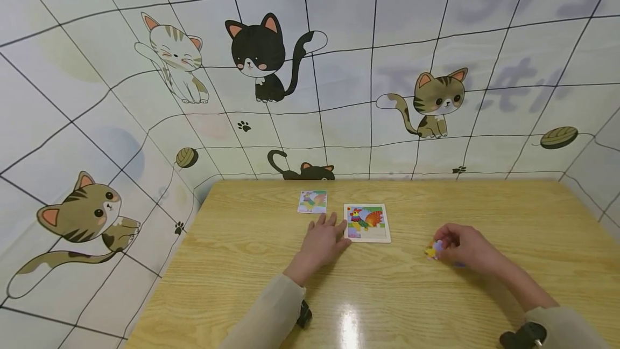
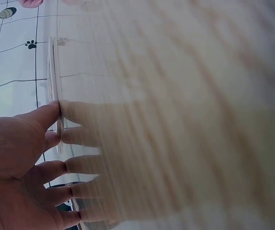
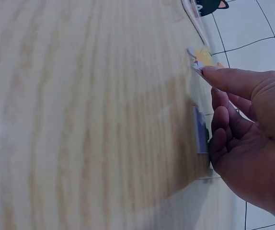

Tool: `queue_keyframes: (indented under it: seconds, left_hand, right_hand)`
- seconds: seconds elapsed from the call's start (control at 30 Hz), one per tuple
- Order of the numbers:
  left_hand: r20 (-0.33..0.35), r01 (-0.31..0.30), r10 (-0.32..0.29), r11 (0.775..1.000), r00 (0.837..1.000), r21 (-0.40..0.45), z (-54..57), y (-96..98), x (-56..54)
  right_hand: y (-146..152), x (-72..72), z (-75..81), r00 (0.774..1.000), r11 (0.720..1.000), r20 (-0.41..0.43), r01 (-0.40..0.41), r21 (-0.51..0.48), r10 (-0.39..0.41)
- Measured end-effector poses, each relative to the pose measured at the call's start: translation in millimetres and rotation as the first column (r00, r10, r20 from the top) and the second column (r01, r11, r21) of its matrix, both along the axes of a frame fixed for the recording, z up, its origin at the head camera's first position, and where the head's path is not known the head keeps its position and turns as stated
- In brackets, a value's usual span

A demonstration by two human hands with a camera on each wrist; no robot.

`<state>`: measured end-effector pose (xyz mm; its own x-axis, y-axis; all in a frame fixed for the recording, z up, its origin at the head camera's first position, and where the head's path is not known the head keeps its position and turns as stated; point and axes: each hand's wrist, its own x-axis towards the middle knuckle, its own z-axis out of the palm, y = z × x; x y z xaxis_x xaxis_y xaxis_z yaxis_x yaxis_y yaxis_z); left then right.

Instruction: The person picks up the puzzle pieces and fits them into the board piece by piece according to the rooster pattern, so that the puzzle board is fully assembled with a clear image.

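A square jigsaw board (image 1: 378, 234) with a white rim lies on the table, showing a rooster picture whose lower right part is bare. At its left edge rests my left hand (image 1: 322, 242), fingers straight and spread, with thumb and index finger right at the rim. In the left wrist view the fingertips meet the tabletop beside the board (image 2: 54, 72). Farther right, my right hand (image 1: 469, 248) pinches a yellow and lilac jigsaw piece (image 1: 432, 250) between thumb and index finger. Below that hand lies a blue-violet piece (image 3: 201, 130), partly hidden by it in the head view.
A small square card (image 1: 312, 202) with a paler rooster picture lies behind my left hand, left of the board. The wooden table (image 1: 252, 263) meets a wall (image 1: 349, 144) printed with cats and a black grid along its far edge.
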<state>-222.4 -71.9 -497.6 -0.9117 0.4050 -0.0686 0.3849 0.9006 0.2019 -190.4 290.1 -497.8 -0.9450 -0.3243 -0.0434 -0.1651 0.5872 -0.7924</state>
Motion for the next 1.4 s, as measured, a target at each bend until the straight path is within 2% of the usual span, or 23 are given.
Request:
queue_keyframes:
  seconds: [0.2, 0.3, 0.47, 0.73, 0.93, 1.2, 1.4]
  left_hand:
    - [0.0, -0.009, 0.009, 1.0, 1.0, -0.01, -0.5, -0.2, 0.4]
    - [0.002, -0.011, 0.011, 1.0, 1.0, -0.012, -0.3, -0.5, 0.8]
    - [0.006, -0.009, 0.009, 1.0, 1.0, -0.008, -2.1, -0.4, 0.0]
    - [0.003, -0.01, 0.01, 1.0, 1.0, 0.0, -3.5, 0.0, -0.9]
    - [0.008, -0.011, 0.011, 1.0, 1.0, 0.014, -3.9, -0.2, -1.3]
    - [0.013, -0.01, 0.01, 1.0, 1.0, 0.0, -1.3, -0.2, -0.3]
    - [0.011, -0.013, 0.013, 1.0, 1.0, -0.004, 0.4, 0.0, -0.2]
  right_hand:
    - [-3.5, -5.3, 8.2, 1.0, 0.999, 0.012, 0.025, 0.029, -0.026]
    - [-12.2, -8.5, 12.5, 0.999, 1.0, 0.021, 0.029, 0.007, -0.029]
    - [-35.1, -14.2, 14.6, 1.0, 0.999, 0.015, 0.001, -0.053, 0.0]
    - [-73.2, -24.2, 14.9, 1.0, 0.997, 0.022, 0.002, -0.072, 0.0]
    - [-96.5, -30.4, 11.9, 0.999, 0.998, -0.008, 0.037, -0.046, -0.037]
    - [-119.0, -36.7, 2.0, 0.995, 0.99, -0.023, 0.091, -0.106, -0.093]
    - [-129.4, -35.7, -0.5, 0.992, 0.986, -0.032, 0.114, -0.118, -0.119]
